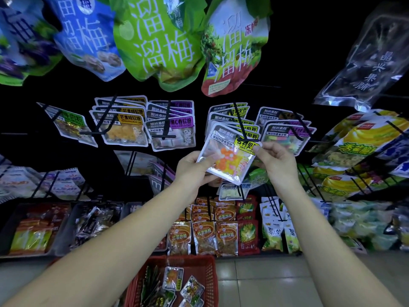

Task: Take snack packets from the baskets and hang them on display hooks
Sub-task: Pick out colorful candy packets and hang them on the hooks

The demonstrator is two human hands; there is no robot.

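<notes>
Head view showed two hands on one packet (228,161). Left hand (194,171) and right hand (276,160) each gripped it at a hook (240,125). One red basket (211,282) sat below.

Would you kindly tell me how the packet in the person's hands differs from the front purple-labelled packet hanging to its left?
The held packet has a yellow label, the purple packet a purple one. The held packet shows orange and yellow sweets, the purple packet pale ones. Left hand and right hand grip the held packet; the purple packet hangs untouched. Both are white-edged.
</notes>
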